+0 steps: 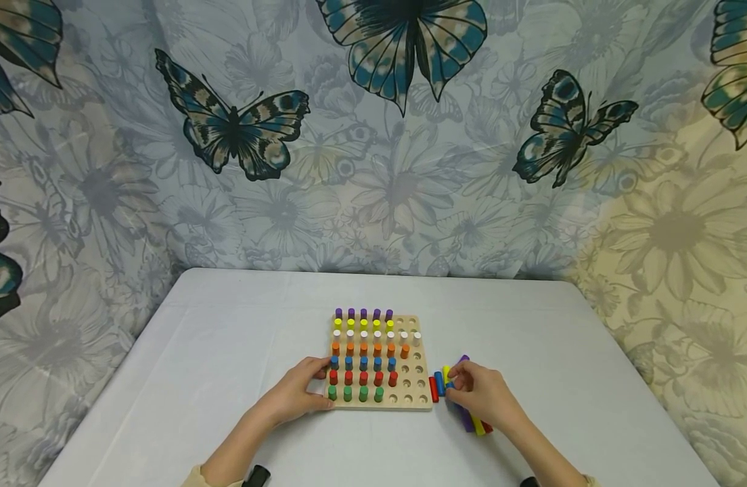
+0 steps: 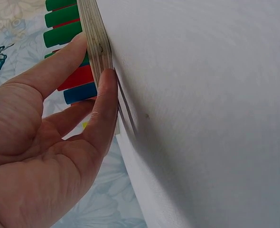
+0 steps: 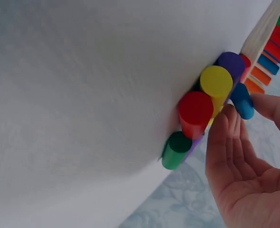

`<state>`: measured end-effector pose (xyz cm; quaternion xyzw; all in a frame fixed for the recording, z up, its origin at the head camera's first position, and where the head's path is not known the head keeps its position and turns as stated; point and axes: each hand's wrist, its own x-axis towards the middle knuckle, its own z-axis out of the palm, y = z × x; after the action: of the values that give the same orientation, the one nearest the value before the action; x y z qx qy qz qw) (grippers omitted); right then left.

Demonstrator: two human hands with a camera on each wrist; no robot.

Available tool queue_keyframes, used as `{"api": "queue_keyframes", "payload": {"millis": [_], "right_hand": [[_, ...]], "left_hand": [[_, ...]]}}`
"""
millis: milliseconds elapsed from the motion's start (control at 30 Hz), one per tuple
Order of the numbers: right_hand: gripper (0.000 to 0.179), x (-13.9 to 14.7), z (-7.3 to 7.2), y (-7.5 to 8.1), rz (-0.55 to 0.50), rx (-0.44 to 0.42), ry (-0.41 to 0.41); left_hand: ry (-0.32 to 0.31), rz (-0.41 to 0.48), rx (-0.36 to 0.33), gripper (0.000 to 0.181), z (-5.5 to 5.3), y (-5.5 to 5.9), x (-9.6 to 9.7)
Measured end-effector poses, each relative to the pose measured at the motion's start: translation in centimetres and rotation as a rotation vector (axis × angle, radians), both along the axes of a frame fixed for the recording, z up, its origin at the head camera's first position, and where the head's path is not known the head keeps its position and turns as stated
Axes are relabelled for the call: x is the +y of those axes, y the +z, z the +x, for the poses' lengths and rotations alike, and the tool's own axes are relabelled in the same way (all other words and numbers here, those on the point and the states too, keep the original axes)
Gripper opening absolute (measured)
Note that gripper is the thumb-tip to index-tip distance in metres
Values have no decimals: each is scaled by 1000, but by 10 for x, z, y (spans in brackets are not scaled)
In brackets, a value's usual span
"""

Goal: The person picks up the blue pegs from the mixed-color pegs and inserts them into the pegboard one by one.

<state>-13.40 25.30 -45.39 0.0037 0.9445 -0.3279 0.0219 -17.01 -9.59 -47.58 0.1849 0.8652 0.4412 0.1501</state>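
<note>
A wooden pegboard (image 1: 382,407) lies on the table with colored pegs upright in rows: purple, yellow, white, orange, blue, red and green from far to near. Several holes on its right side are bare. My left hand (image 1: 294,392) grips the board's left edge, thumb at the near corner; in the left wrist view, a finger lies along the layered side. Right of the board, my right hand (image 1: 486,392) pinches a blue peg (image 3: 242,101) between thumb and fingers. Under and around that hand lie loose pegs, among them red (image 3: 195,114), yellow (image 3: 216,81), purple (image 3: 230,64) and green (image 3: 176,150).
A loose red peg (image 1: 434,389) lies close along the board's right edge, beside another blue peg (image 1: 439,383). The white-covered table (image 1: 258,318) extends around the board. Behind it hangs a butterfly-patterned cloth (image 1: 398,223).
</note>
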Motion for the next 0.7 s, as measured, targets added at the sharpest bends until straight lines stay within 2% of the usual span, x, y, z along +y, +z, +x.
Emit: {"api": "queue_keyframes", "payload": {"millis": [300,567,700], "right_hand": [[17,3,-1,4,-44,-4,-10],[17,6,-5,8,-110,41,19],[17,5,-7,10,-151,26,11]], "left_hand": [[1,-9,2,79,0,-1,1],[3,5,4,77,1,2,2],[6,1,-1,77,1,1,2]]}}
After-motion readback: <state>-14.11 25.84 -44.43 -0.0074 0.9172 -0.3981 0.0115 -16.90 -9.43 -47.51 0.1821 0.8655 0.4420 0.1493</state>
